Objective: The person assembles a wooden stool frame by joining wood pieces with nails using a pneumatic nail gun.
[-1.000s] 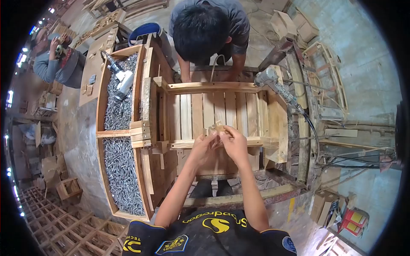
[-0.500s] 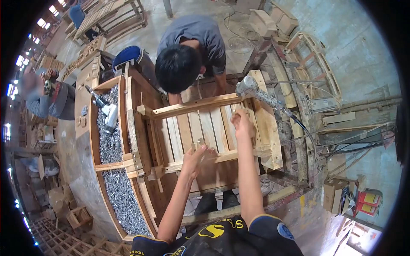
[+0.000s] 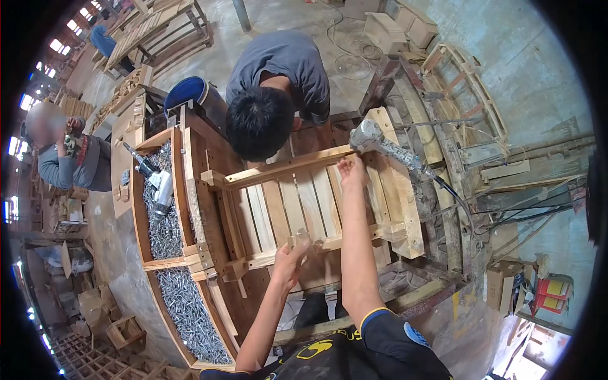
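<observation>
My left hand [image 3: 290, 263] is closed around small pale wooden blocks [image 3: 299, 240], just above the near rail of a slatted wooden frame [image 3: 290, 199]. At the far rail [image 3: 294, 164], close to its right end, is my right hand [image 3: 352, 171] with its fingers curled together; whatever they grip is too small to make out. A grey air-powered tool [image 3: 367, 135] with a hose lies on the frame's right end board, just beyond my right fingers. Opposite me, a co-worker [image 3: 278, 69] bends over the far rail, hands mostly hidden.
Along the left side runs a wooden tray [image 3: 180, 190] of metal screws [image 3: 190, 313], with a second power tool [image 3: 163, 189] lying on them. A blue drum [image 3: 190, 92] stands behind it. Metal bench rails [image 3: 451, 209] flank the right. Another person [image 3: 79, 152] stands at far left.
My right hand has moved slightly left and away from me, up to the far rail. My left hand has shifted a little toward me with the blocks. The co-worker's head has lowered.
</observation>
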`<state>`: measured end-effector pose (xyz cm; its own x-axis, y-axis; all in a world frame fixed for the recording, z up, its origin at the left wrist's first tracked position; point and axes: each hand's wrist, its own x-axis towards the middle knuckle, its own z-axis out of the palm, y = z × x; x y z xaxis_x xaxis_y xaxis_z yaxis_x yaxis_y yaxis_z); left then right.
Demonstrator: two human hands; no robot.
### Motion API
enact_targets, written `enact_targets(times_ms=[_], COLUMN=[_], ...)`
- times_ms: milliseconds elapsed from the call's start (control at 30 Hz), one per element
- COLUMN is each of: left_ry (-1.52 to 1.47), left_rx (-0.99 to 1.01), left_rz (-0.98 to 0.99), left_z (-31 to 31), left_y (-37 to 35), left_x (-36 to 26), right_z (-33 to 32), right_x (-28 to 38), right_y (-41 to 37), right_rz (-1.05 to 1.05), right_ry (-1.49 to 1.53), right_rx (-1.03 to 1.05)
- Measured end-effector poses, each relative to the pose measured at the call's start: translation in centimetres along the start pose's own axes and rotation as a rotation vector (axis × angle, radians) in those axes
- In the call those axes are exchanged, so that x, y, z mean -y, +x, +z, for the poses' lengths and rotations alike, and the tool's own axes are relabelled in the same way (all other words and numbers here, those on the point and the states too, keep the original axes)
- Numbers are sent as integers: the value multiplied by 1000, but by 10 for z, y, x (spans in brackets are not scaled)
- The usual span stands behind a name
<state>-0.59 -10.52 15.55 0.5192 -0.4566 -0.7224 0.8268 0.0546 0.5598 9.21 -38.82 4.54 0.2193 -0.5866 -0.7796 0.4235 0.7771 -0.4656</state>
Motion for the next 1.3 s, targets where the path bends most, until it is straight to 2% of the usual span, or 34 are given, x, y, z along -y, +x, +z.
enact_targets(times_ms=[167,267,367,500,533,633,667,767,833,900,1000,1100,1133,1233,1300], left_ry=[42,53,31,8,30,-1,-14,-87,-172,-85,15,109,136,160,68], left_rx=[35,41,19,2,-6,-5,4,-1,-49,-77,7,63,82,53,17], left_rz=[35,40,60,66,54,77,80,99,132,172,213,264,291,299,284], left_z=[3,1,-2,-12,-13,-19,-21,-19,-12,-16,-10,-6,-5,1,3], left_y=[-1,-4,-5,-13,-18,-25,-26,-25,-18,0,4,13,15,20,14], left_x=[0,-2,-1,4,1,5,5,4,0,8,1,6,7,11,7], right_z=[1,-6,-6,-2,8,21,20,-29,-62,-76,-111,-104,-100,-78,-61], right_x=[-9,-12,-6,-16,-15,-13,-14,-13,-10,1,-3,19,24,50,80], right_y=[-2,0,4,3,2,-6,-13,-24,-116,-195,-188,-182,-178,-182,-153], right_rz=[-174,-284,-228,-288,-241,-254,-259,-80,-68,163,-251,-232,-380,-273,-974], right_ry=[55,-162,-317,-90,33,-78,-138,-535,-1010,-1375,-1302,-1449,-1527,-1565,-1847], right_rx=[-48,4,12,11,-104,-223,-162,455,725,721,896,959,1057,842,1017])
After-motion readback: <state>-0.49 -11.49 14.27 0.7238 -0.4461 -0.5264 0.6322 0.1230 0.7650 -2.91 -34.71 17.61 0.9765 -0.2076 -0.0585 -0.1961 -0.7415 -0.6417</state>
